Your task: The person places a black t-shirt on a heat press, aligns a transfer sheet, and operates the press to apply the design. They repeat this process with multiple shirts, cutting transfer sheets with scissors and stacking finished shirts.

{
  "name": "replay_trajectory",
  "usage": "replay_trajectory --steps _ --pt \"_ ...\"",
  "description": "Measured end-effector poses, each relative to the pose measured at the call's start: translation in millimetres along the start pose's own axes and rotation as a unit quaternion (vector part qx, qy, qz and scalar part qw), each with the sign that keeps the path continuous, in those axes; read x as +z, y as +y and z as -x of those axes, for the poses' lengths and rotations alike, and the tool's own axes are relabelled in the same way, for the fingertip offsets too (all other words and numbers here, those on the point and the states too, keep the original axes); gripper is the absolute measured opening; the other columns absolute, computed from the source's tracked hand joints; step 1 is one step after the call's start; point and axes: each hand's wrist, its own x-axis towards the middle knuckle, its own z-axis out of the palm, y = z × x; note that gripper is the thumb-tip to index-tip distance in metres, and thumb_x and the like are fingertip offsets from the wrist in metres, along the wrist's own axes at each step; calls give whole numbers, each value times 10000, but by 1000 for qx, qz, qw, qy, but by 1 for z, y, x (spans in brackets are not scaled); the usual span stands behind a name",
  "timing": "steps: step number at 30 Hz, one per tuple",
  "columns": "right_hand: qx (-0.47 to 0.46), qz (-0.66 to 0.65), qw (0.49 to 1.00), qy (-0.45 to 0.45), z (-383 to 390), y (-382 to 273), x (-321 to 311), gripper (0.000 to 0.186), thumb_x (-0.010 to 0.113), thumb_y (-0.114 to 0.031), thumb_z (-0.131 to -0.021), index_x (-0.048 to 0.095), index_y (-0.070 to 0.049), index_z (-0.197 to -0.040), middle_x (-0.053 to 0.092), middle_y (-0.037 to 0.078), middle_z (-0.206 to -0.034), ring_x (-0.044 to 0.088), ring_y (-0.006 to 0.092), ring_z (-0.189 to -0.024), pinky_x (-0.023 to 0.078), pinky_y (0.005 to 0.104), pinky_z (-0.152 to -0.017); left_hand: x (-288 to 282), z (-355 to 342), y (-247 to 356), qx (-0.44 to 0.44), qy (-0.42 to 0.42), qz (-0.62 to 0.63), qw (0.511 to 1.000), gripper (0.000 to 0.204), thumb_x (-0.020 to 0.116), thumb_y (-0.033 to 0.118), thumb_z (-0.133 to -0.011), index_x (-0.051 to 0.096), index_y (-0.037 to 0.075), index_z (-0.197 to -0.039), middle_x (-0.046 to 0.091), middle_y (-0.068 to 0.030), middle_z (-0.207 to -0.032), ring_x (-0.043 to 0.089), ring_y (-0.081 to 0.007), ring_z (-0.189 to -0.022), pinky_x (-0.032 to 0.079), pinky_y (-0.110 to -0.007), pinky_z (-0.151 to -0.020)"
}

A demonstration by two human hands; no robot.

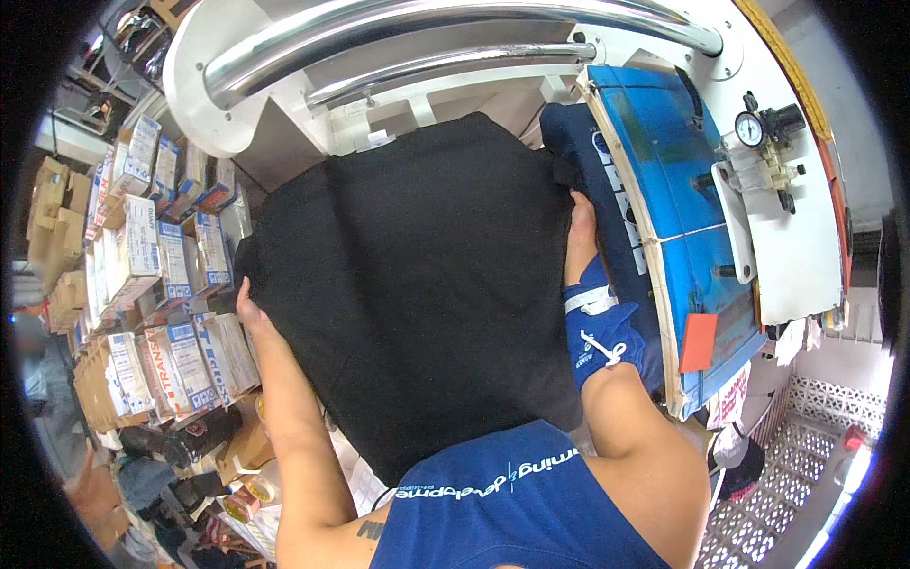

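Note:
A large black fabric piece [417,284], apparently a garment, is spread out in front of me. My left hand [250,305] grips its left edge, and my right hand [581,220] holds its upper right edge, with fingers partly hidden by the cloth. A blue cloth band with a white strap and cord [602,327] wraps my right forearm. Just right of that hand lies dark navy fabric with white lettering [621,237], partly under a blue padded board [682,142] with a pale edge and a red tab.
Chrome rollers [455,28] on a white machine frame stand beyond the fabric. A pressure gauge with fittings [749,129] is mounted at the right. Stacked cardboard boxes [142,256] fill the left side. A floor with patterned grates [806,455] shows at lower right.

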Motion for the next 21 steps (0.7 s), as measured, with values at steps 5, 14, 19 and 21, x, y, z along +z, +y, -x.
replay_trajectory --steps 5,14,19,21 --pt "-284 298 911 -17 2 8 -5 374 412 -182 -1037 594 6 -1304 638 155 -1229 580 276 -1081 446 370 -987 -12 -23 -7 75 127 -38 988 471 728 222 -804 662 -58 -1176 693 -192 -1179 649 -354 -1112 490 -444 -1021" --pt "-79 63 994 -29 7 -14 6 592 379 -423 -1021 555 22 -1369 563 179 -1363 556 306 -1210 431 392 -1059 -6 -24 -6 16 15 89 996 443 573 260 -940 627 -67 -1234 698 -242 -1170 674 -414 -1058 519 -518 -987" --pt "41 100 992 68 -16 -11 19 461 539 -319 -952 643 31 -1232 645 186 -1228 619 303 -1097 470 381 -982 14 -15 -9 0 53 106 993 335 646 181 -915 670 -86 -1116 720 -207 -1116 692 -393 -1003 532 -470 -944" --pt "98 122 981 112 -35 9 27 390 616 -260 -921 687 37 -1163 686 189 -1159 645 301 -1046 486 375 -948 25 -14 -23 93 191 -105 971 314 681 145 -896 674 -79 -1116 724 -182 -1117 689 -367 -1016 527 -457 -916"
